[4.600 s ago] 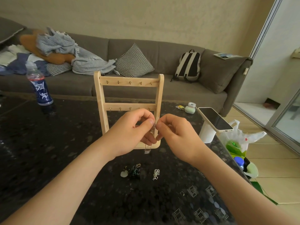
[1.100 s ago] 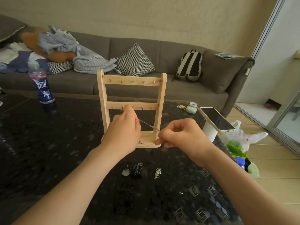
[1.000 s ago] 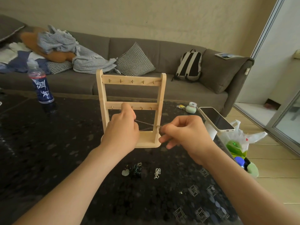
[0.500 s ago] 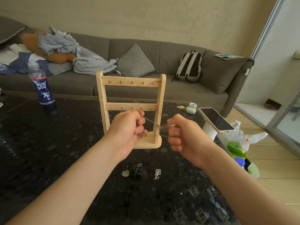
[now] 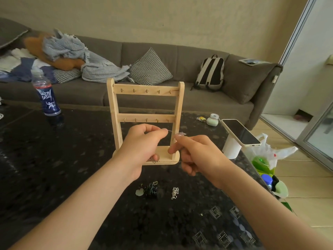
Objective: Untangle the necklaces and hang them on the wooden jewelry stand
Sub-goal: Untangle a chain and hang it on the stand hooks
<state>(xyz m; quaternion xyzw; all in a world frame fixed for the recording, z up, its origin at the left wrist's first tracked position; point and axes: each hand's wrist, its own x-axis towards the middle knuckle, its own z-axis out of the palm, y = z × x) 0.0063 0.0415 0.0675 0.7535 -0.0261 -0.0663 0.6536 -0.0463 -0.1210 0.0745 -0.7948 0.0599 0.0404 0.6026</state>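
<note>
Black speckled stone forms the table [image 5: 54, 168] where a person sorts jewellery. Nearest the camera lie a dark knotted cluster [image 5: 151, 189] with a pale green pendant [image 5: 139, 192] at its side and, a little apart, a small heap of silver chain [image 5: 175, 193], apparently awaiting their turn. Above them the left hand [image 5: 142, 147] pinches a fine silver necklace [image 5: 171, 131] between thumb and forefinger, its other fingers curled, while the right hand [image 5: 196, 157] nips the same strand beside a small glinting charm [image 5: 181, 134]. The short span between them is drawn taut, probably to find a snag or open a loop for hanging. More chain seems to dangle below the left palm, though it is too fine to trace. The hands work just in front of the wooden jewelry stand [image 5: 113, 105], a pale, smooth, ladder-shaped frame with a rounded base and two rails of small brass hooks [image 5: 146, 91]. All the hooks are bare, so nothing has been hung. To either side stand a blue-labelled plastic bottle [image 5: 47, 98] and a phone [image 5: 240, 132] propped on a white holder. Beyond the table, a grey fabric sofa [image 5: 180, 56] carries rumpled throws, a houndstooth cushion [image 5: 150, 69] and a backpack [image 5: 210, 71]
</note>
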